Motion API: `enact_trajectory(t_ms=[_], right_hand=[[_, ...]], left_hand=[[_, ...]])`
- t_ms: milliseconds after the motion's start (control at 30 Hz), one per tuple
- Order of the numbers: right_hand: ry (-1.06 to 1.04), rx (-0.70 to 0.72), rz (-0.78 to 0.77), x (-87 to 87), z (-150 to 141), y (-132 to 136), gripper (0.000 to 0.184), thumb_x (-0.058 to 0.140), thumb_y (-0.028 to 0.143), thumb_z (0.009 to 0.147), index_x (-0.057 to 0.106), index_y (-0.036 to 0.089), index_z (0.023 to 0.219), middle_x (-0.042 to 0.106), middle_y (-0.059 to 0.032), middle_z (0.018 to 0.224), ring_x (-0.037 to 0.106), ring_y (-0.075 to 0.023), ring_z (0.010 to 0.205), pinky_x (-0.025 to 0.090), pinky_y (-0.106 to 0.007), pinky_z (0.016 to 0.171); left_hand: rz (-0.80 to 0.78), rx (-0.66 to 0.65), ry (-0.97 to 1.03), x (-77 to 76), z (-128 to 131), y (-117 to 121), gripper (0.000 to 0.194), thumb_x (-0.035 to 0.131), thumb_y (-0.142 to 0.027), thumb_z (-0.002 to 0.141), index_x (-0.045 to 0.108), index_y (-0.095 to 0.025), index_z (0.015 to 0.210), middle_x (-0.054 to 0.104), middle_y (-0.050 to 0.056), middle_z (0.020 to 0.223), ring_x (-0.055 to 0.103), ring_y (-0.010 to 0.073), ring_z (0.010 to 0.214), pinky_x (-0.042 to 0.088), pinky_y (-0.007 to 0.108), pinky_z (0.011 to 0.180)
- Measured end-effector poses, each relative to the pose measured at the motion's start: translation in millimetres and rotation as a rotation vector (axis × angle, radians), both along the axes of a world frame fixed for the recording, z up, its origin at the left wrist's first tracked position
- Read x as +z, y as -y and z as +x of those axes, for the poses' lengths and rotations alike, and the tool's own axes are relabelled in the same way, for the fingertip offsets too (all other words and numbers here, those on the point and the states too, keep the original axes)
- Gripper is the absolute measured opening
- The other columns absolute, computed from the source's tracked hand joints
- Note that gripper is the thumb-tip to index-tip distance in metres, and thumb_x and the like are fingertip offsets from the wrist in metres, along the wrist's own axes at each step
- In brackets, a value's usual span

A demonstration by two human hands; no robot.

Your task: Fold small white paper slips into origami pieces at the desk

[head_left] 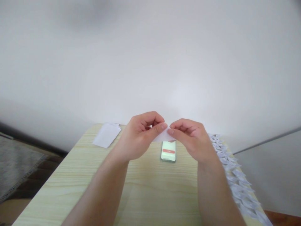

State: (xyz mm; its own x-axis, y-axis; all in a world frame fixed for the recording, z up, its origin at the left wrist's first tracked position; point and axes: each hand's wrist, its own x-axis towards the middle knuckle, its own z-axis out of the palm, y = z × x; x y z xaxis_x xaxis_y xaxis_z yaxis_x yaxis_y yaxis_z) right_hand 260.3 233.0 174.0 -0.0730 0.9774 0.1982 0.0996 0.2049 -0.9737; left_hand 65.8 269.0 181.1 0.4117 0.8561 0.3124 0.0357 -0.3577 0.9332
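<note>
A small piece of white paper (161,137) with a crease line down it is held up between both hands, above the table. My left hand (147,133) pinches its upper left part between thumb and fingers. On the other side, my right hand (188,135) pinches the upper right part, close to the left thumb. The fingers hide much of the paper's top edge. Below and behind the paper, a phone (168,152) lies on the table with its screen lit, showing a red bar.
The wooden table (150,194) stands against a white wall (150,56). A stack of white paper sheets (107,135) lies at its back left. Many folded white paper pieces (237,182) line the right edge. A dark patterned surface (21,166) shows beyond the left edge.
</note>
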Motion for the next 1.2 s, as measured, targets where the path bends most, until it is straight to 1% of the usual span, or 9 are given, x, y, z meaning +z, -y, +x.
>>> enact_trajectory(t_ms=[300,400,500,700,833,900,967,1067,1200], right_hand=[[0.018,-0.032,0.003,-2.7,5.9,-4.0,0.012,0.08,0.028,0.083,0.075,0.021,0.075,0.069,0.0014,0.071,0.059,-0.0133,0.066,0.045,-0.026,0.061],[-0.016,-0.027,-0.024,-4.7,5.3,-5.4,0.013,0.079,0.031,0.084,0.075,0.02,0.079,0.07,0.0004,0.075,0.061,-0.0144,0.069,0.047,-0.027,0.062],[0.029,0.004,-0.073,-6.2,7.1,-6.4,0.019,0.077,0.038,0.087,0.076,0.019,0.083,0.072,-0.0014,0.077,0.065,-0.0163,0.072,0.051,-0.028,0.066],[0.137,0.008,-0.09,-5.6,15.1,-6.5,0.028,0.074,0.042,0.09,0.07,0.019,0.074,0.07,-0.0005,0.069,0.062,-0.0133,0.063,0.047,-0.025,0.059],[0.114,0.002,-0.103,-4.5,16.4,-0.1,0.028,0.076,0.043,0.088,0.072,0.018,0.075,0.072,-0.0015,0.069,0.065,-0.0143,0.064,0.05,-0.025,0.06],[0.068,0.005,-0.138,-8.2,17.3,8.3,0.027,0.077,0.044,0.087,0.074,0.018,0.081,0.074,-0.0029,0.073,0.069,-0.0159,0.068,0.054,-0.027,0.064],[0.008,0.016,-0.201,-16.3,18.4,21.5,0.027,0.078,0.044,0.086,0.075,0.017,0.085,0.076,-0.0036,0.075,0.071,-0.0169,0.07,0.057,-0.03,0.068],[-0.06,0.019,-0.292,-33.6,18.1,49.2,0.024,0.08,0.04,0.084,0.073,0.017,0.081,0.075,-0.0027,0.071,0.07,-0.016,0.068,0.057,-0.03,0.07],[-0.039,-0.063,-0.301,-55.9,9.2,90.8,0.017,0.076,0.028,0.082,0.069,0.018,0.071,0.07,0.0,0.064,0.063,-0.013,0.062,0.05,-0.026,0.063]], left_hand=[[-0.002,-0.031,-0.02,-3.5,5.0,-0.7,0.023,0.067,-0.036,0.096,0.066,-0.017,0.082,0.052,-0.002,0.068,0.042,0.01,0.06,0.032,0.025,0.052],[0.011,-0.002,-0.021,-5.3,5.8,-1.8,0.023,0.067,-0.036,0.096,0.065,-0.017,0.083,0.053,-0.002,0.069,0.042,0.0098,0.06,0.032,0.024,0.052],[0.021,0.035,-0.039,-8.6,6.5,-4.8,0.022,0.067,-0.036,0.096,0.065,-0.017,0.084,0.055,-0.002,0.071,0.043,0.0098,0.061,0.032,0.024,0.053],[0.028,0.072,-0.072,-15.0,11.9,-9.4,0.023,0.067,-0.038,0.096,0.065,-0.017,0.085,0.058,-0.001,0.072,0.045,0.0108,0.063,0.035,0.024,0.055],[0.012,0.059,-0.078,-13.3,11.7,-6.0,0.025,0.067,-0.04,0.095,0.066,-0.017,0.084,0.057,-0.001,0.071,0.045,0.0108,0.062,0.034,0.025,0.054],[-0.01,0.042,-0.075,-14.9,9.5,-0.5,0.026,0.067,-0.041,0.095,0.065,-0.017,0.085,0.056,-0.002,0.07,0.044,0.0108,0.061,0.033,0.025,0.054],[-0.041,0.016,-0.075,-20.8,7.0,9.2,0.026,0.067,-0.041,0.095,0.065,-0.017,0.085,0.056,-0.002,0.07,0.044,0.0108,0.061,0.033,0.024,0.054],[-0.118,-0.03,-0.062,-37.2,3.8,33.2,0.026,0.067,-0.041,0.095,0.064,-0.017,0.085,0.055,-0.002,0.071,0.044,0.0108,0.062,0.033,0.024,0.056],[-0.245,-0.039,-0.058,-62.8,0.6,74.8,0.027,0.065,-0.043,0.096,0.063,-0.017,0.086,0.057,0.0,0.074,0.047,0.0124,0.066,0.035,0.025,0.058]])
